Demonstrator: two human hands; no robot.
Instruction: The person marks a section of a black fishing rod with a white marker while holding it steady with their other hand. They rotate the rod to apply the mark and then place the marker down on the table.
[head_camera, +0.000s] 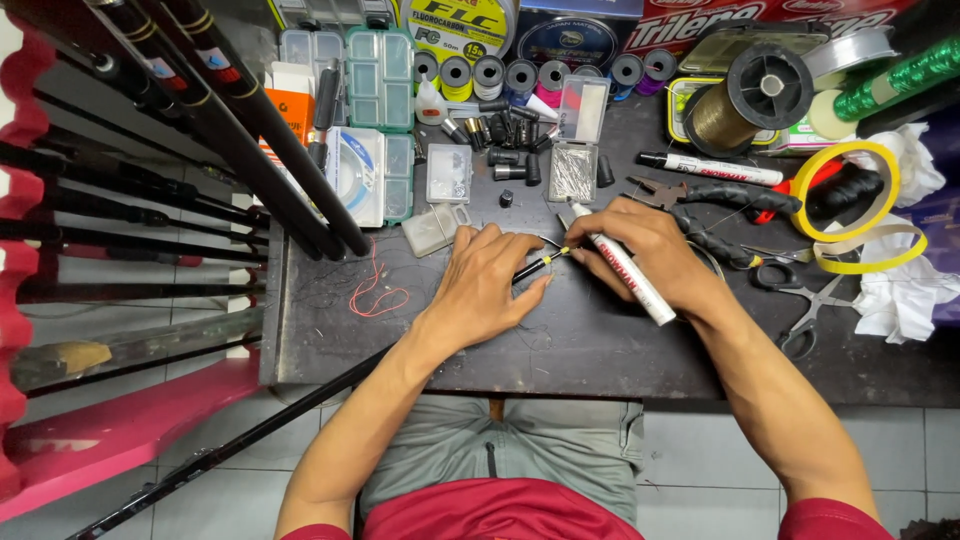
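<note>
My left hand (488, 285) grips a thin black fishing rod (250, 430) that runs from the floor at lower left up across the dark table (600, 350). The rod's tip section (535, 265) sticks out past my fingers and carries a small yellow band. My right hand (640, 240) holds a white marker pen (625, 272) slantwise, its tip touching the rod at the yellow band.
Black pliers (720, 195), a second white marker (710, 167), scissors (810, 310), yellow tape rolls (845, 190) and crumpled tissue (900, 295) lie to the right. Line spools (760, 95), small clear boxes (380, 80) and black caps (510, 135) crowd the back. Dark rods (250, 130) lean at left.
</note>
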